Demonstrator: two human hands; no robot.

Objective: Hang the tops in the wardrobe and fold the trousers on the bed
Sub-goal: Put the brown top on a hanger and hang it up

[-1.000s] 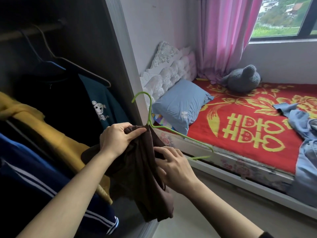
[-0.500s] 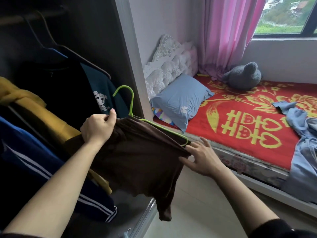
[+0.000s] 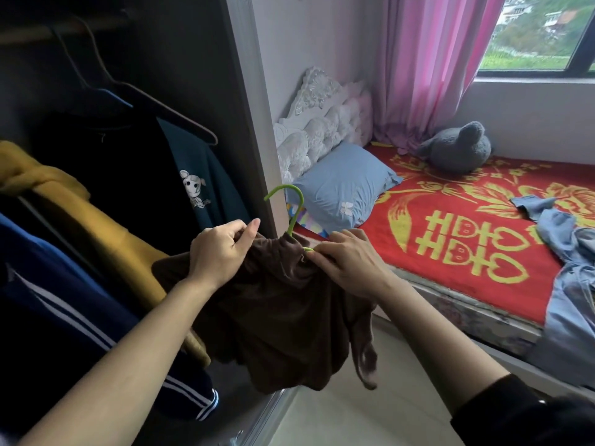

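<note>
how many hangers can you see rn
3: a green hanger poking out of the brown top, plus a dark hanger and a blue hanger on the wardrobe rail. Others may be hidden under clothes.

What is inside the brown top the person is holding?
A green hanger: its hook pokes out of the brown top at the neck, between the left hand and right hand. The hanger's arms are mostly covered by the cloth.

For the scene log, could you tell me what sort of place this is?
Likely a home bedroom: a bed with a blue pillow, a wardrobe of hanging clothes, a pink curtain.
</note>
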